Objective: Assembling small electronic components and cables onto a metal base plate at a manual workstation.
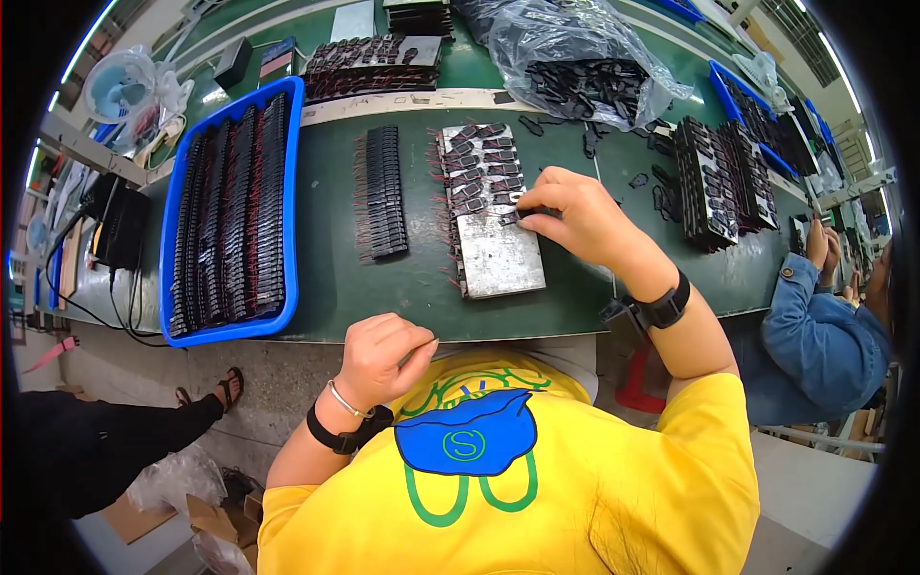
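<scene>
The right hand (570, 216) clamps its grip, thumb against forefinger, on a small black part (540, 212) over the rectangular, mottled metal plate (500, 259); if they touch, I cannot tell. The left hand (383, 356) has its grip curled together, near the green desk's (331, 278) edge. Black oblong pieces (467, 177) with thin red wires line the plate.

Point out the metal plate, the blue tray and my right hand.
metal plate (500, 259): head view, bare lower face
blue tray (230, 331): head view, near rim
right hand (581, 218): head view, back of the hand
</scene>
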{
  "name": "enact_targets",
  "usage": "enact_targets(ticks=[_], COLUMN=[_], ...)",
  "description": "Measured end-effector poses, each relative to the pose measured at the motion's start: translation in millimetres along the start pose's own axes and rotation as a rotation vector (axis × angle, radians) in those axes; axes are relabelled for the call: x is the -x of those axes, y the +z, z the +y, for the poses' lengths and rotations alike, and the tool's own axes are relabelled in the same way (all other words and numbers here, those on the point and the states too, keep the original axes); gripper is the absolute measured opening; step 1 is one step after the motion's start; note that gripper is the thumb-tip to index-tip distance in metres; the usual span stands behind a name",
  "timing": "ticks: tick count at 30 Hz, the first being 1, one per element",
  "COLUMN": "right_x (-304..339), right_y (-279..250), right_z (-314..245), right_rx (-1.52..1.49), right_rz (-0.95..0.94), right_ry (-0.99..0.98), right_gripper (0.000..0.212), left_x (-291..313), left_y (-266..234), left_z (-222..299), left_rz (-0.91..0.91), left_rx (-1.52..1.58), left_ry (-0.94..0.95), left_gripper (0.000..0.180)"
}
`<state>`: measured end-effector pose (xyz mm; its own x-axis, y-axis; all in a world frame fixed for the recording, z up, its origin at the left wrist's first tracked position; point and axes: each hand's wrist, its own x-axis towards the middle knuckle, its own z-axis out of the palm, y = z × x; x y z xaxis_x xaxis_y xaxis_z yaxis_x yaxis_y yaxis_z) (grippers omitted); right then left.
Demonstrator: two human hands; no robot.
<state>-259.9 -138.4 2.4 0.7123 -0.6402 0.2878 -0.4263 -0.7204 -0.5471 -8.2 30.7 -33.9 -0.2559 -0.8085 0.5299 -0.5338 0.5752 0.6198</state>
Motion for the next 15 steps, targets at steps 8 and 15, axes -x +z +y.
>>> enact_targets(ticks=[8,15], right_x=[18,32], right_y=[0,4], right_z=[-17,-45], right_rx=[0.038,0.023], right_rz=[0.107,0.221], right_ry=[-0.036,-0.113], right_gripper=[0.021,0.025], left_x=[-7,-40], left_y=[-7,9], left_z=[3,21], left_rz=[-0.073,0.074], left_rx=[0.165,0.880], left_ry=[-0.185,-0.737], left_gripper=[0.005,0.022])
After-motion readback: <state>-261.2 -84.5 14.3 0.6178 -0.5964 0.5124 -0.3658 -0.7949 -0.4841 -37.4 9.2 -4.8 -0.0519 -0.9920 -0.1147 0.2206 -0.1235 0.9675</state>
